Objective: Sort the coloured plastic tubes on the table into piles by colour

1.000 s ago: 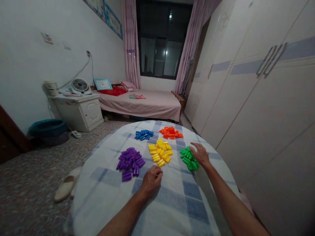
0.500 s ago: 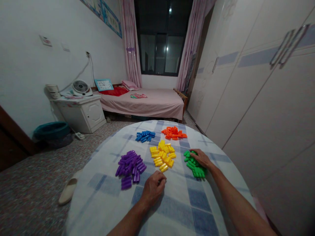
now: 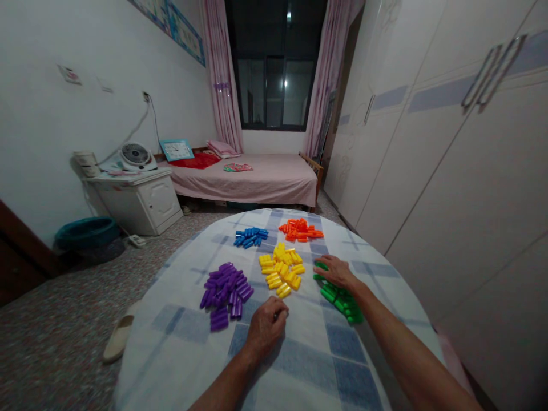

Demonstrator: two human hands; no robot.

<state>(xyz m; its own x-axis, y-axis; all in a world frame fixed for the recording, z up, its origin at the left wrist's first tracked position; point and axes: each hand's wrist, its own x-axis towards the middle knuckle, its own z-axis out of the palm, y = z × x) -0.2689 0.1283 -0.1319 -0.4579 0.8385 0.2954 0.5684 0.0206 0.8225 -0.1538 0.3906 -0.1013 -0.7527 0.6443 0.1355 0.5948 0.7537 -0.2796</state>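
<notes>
My right hand [image 3: 336, 271] lies palm down over the far end of a pile of small green plastic tube-like pieces [image 3: 346, 305], its fingers stretched out on them and hiding some. On the tablecloth at the near middle rests my left hand [image 3: 268, 325], fingers curled in, with nothing visible in it. Between the hands, a little farther off, is a heap of yellow pieces [image 3: 282, 268]. Purple pieces [image 3: 226, 288] lie left of my left hand, a few lined up side by side at the near edge. Blue pieces [image 3: 250, 237] and orange pieces [image 3: 299, 229] form two piles farther back.
The round table has a blue-and-white checked cloth [image 3: 299, 365]. Beyond it is a bed [image 3: 257, 180] under a window. A tall wardrobe [image 3: 462, 200] lines the right side. On the left are a white cabinet [image 3: 158, 202], a fan [image 3: 137, 155], a teal bin [image 3: 88, 233] and a slipper [image 3: 120, 337].
My right hand has shifted slightly left on the green pile, and its pieces now lie differently, stretching farther toward me. My left hand stays put. The view has turned slightly.
</notes>
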